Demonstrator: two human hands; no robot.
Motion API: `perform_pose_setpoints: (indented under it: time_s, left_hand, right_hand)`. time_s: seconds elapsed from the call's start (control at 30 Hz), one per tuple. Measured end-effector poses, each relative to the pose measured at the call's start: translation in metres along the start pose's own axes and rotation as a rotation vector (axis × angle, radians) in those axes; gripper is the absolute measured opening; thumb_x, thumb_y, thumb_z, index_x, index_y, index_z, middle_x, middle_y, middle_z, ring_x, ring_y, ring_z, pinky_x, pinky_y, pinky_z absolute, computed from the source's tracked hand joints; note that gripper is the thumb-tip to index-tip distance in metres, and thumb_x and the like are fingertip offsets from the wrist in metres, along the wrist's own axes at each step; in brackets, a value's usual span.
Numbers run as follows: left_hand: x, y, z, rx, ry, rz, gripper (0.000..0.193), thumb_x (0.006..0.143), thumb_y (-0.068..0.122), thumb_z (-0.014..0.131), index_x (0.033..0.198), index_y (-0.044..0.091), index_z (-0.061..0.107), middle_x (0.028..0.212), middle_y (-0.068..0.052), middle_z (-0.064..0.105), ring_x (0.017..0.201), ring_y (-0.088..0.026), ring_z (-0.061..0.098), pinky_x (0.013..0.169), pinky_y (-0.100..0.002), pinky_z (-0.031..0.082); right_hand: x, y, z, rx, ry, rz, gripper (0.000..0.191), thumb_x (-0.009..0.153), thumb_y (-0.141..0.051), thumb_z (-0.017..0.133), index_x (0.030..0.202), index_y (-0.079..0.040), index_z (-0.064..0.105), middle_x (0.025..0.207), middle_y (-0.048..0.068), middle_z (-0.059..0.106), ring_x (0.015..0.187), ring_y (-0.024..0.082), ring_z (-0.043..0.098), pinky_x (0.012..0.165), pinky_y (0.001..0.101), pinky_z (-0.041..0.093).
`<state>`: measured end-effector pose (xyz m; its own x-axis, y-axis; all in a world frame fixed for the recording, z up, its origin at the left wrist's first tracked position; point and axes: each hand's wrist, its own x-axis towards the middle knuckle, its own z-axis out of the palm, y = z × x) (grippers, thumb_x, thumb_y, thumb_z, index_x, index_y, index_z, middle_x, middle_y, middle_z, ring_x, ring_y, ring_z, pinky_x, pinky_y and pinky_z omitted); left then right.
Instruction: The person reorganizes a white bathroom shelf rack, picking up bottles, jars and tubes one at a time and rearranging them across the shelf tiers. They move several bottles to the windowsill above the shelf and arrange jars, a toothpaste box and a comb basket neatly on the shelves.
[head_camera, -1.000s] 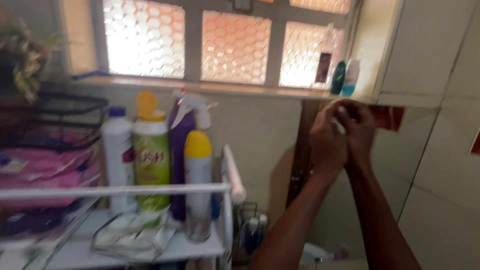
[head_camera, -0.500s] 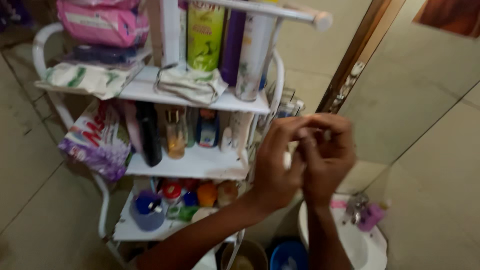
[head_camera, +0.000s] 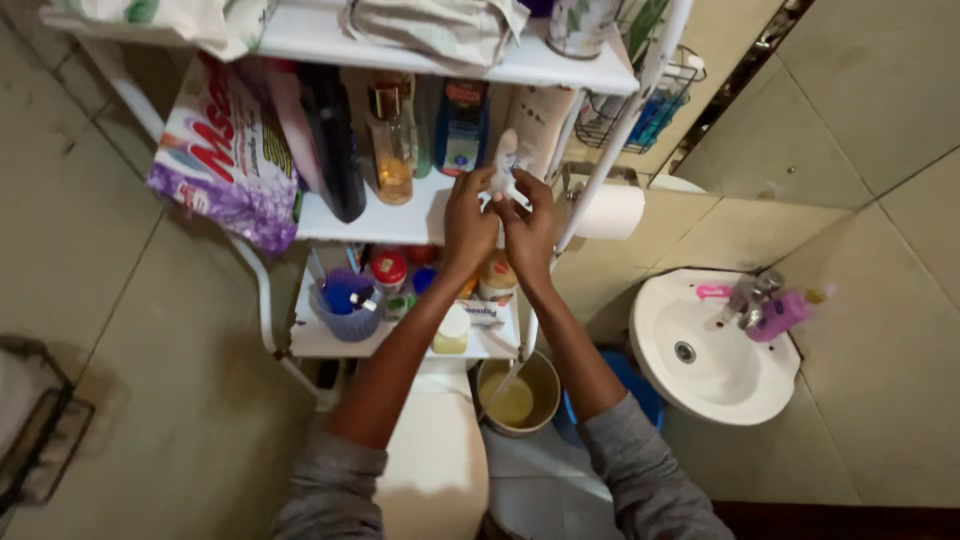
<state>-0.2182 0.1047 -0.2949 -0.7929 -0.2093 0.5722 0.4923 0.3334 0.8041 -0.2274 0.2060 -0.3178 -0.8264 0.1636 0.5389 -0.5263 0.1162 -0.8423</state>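
Both hands gripping a white bottle.
Left hand (head_camera: 468, 222) and right hand (head_camera: 530, 225) clasped on bottle (head_camera: 503, 165) before shelf (head_camera: 420, 222) front edge.

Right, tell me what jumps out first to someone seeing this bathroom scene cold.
Both hands meet mid-frame, the left hand and right hand clasped around a small white object in front of the crowded white shelf rack. A bright purple-and-white detergent bag hangs off the rack's left side. At lower right sits a white washbasin with a pink bottle on its rim.
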Motion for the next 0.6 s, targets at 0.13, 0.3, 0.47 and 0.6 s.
perform_pose_setpoints:
  time_s: [0.13, 0.3, 0.47, 0.6]
  left_hand:
    - [0.023, -0.036, 0.023, 0.044, 0.077, -0.035, 0.050, 0.085, -0.003, 0.064, 0.134, 0.002, 0.057, 0.128, -0.023, 0.064, 0.119, -0.041, 0.063, 0.099, -0.047, 0.051]
    - [0.038, -0.044, 0.029, 0.030, 0.013, -0.053, 0.045, 0.082, -0.008, 0.058, 0.124, 0.004, 0.067, 0.116, -0.023, 0.072, 0.113, -0.042, 0.067, 0.098, -0.046, 0.052]
    - [0.041, -0.046, 0.029, 0.002, -0.002, -0.081, 0.032, 0.088, 0.001, 0.069, 0.120, 0.003, 0.068, 0.109, -0.021, 0.074, 0.105, -0.039, 0.071, 0.090, -0.044, 0.054]
    - [0.034, -0.041, 0.020, -0.109, 0.020, -0.082, 0.035, 0.086, 0.002, 0.076, 0.121, 0.003, 0.069, 0.107, -0.017, 0.077, 0.100, -0.030, 0.077, 0.085, -0.038, 0.058]
  right_hand:
    - [0.023, 0.046, 0.004, 0.010, 0.015, 0.202, 0.056, 0.093, -0.013, 0.071, 0.144, 0.001, 0.050, 0.144, 0.018, 0.058, 0.130, 0.029, 0.061, 0.104, 0.0367, 0.053]
    - [0.028, 0.063, 0.010, -0.102, 0.066, 0.181, 0.051, 0.093, -0.006, 0.067, 0.142, 0.004, 0.056, 0.138, 0.019, 0.065, 0.128, 0.028, 0.063, 0.105, 0.0355, 0.051]
    - [0.027, 0.055, 0.012, -0.045, 0.063, 0.226, 0.044, 0.096, -0.005, 0.062, 0.139, 0.002, 0.061, 0.128, 0.017, 0.072, 0.114, 0.025, 0.070, 0.095, 0.0343, 0.056]
    - [0.019, 0.031, 0.008, -0.146, 0.087, 0.174, 0.044, 0.094, -0.005, 0.068, 0.138, 0.001, 0.062, 0.120, 0.014, 0.069, 0.109, 0.023, 0.070, 0.090, 0.0345, 0.057]
